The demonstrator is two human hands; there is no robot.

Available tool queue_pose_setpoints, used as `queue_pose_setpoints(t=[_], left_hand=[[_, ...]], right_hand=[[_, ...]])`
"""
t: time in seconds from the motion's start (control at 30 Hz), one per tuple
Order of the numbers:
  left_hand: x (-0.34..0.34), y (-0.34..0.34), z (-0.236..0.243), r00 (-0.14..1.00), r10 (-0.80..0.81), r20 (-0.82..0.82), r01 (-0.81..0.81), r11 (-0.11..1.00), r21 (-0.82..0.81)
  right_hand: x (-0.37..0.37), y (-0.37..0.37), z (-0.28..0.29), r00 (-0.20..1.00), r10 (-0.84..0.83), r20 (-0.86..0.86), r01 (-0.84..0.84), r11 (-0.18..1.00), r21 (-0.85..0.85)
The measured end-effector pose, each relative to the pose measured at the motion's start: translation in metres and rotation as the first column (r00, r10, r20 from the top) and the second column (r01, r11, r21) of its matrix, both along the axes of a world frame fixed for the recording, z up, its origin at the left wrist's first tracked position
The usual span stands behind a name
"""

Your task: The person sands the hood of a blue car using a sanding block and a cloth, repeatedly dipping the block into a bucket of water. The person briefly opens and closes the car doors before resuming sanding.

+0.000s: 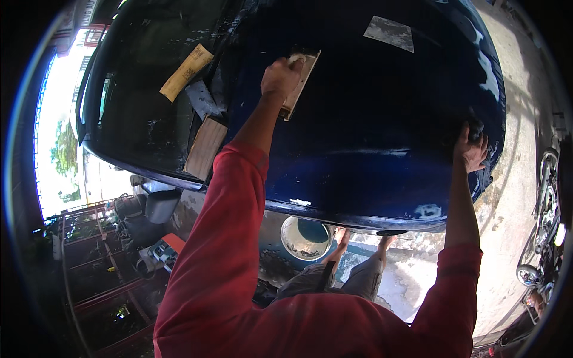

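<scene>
My left hand (280, 77) is closed round the handle of a long, flat sanding board (305, 77), which lies on the dark blue car hood (358, 113) near the windshield. Toward the hood's front end, my right hand (471, 152) grips a dark, soft-looking lump (476, 127), perhaps a sponge or wet cloth. That lump touches the paintwork. Pale scuffed patches show along the hood's edges. At the far side of the hood lies a grey rectangular sheet (389, 33).
By the windshield (143, 89) lie a yellow strip (186, 73), a bluish-grey strip (203, 98) and a wooden block (205, 147). A round bucket (306, 240) stands by my feet. A side mirror (162, 206) juts out left. Motorcycles (544, 209) stand at the right.
</scene>
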State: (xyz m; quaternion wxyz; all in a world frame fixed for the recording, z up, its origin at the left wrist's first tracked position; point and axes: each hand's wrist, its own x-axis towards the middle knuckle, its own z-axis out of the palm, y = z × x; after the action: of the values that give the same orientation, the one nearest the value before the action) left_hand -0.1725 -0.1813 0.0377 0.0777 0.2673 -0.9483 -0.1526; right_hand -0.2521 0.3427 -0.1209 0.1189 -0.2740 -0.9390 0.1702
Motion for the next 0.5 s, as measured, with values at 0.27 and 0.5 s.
queue_pose_setpoints(t=[0.27, 0.5], left_hand=[[0.167, 0.075, -0.003, 0.973, -0.109, 0.205, 0.092, 0.992, 0.09], [-0.023, -0.032, -0.006, 0.998, 0.057, -0.008, -0.057, 0.998, -0.04]], right_hand=[[-0.002, -0.002, 0.003, 0.999, -0.008, 0.031, 0.009, 1.0, -0.01], [-0.003, 0.005, -0.006, 1.0, 0.0, 0.018, 0.001, 1.0, -0.024]])
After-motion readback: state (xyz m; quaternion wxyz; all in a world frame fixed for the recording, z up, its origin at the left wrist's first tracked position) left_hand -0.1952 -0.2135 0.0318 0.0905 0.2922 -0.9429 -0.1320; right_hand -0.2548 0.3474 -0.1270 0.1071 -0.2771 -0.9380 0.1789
